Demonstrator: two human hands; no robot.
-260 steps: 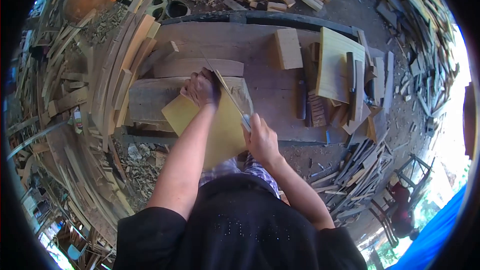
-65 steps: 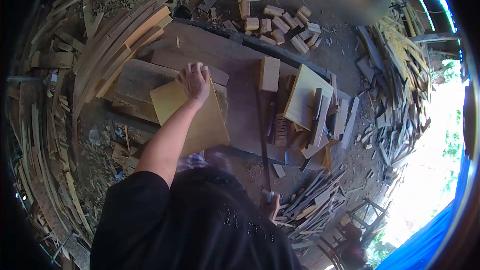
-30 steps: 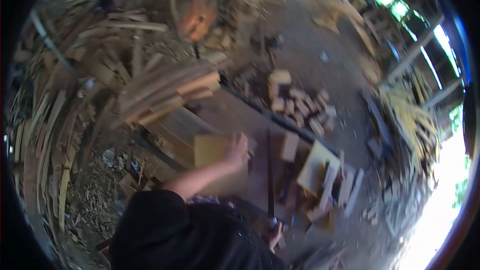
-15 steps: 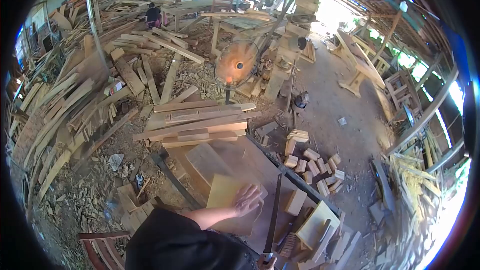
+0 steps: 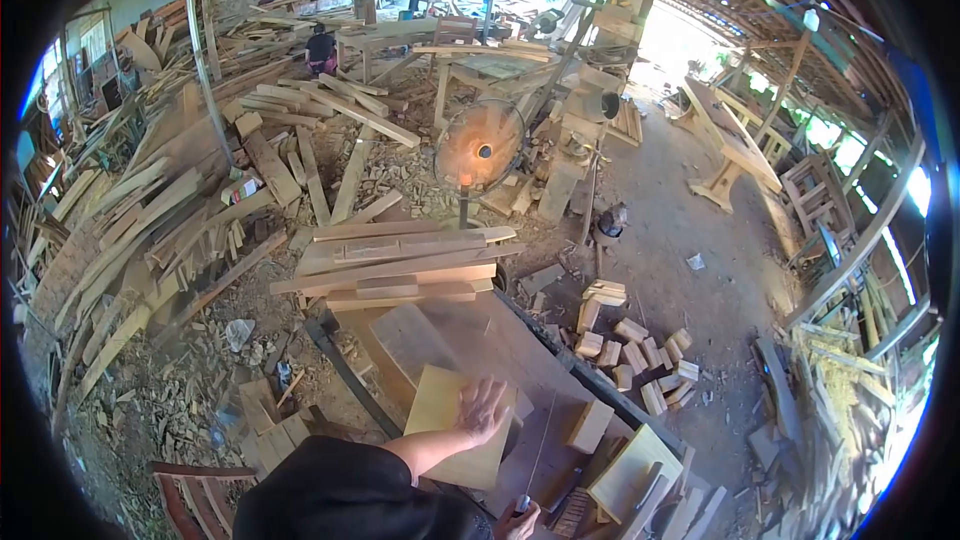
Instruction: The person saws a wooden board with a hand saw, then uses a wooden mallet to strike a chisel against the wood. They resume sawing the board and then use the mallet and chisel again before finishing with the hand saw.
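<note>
My left hand (image 5: 483, 410) lies flat with fingers spread on a square, pale yellow wooden board (image 5: 436, 402). That board rests on the workbench top (image 5: 510, 340), overlapping a greyer plank (image 5: 412, 340) behind it. Low in the view, my right hand (image 5: 516, 521) is closed around the handle of a handsaw (image 5: 541, 455). Its blade points away from me and appears edge-on as a thin line, just right of the board. A wooden block (image 5: 591, 426) and a second pale board (image 5: 636, 474) sit to the right of the saw.
Stacked planks (image 5: 400, 265) lie across the bench's far end, with a round fan (image 5: 480, 150) beyond. Cut blocks (image 5: 640, 355) are piled on the ground to the right. Lumber heaps (image 5: 140, 230) fill the left side. A person (image 5: 321, 50) is low among planks farther back.
The saw blade has turned from showing its broad dark side to edge-on. My left hand has shifted slightly left on the board, which now looks turned and more fully in view.
</note>
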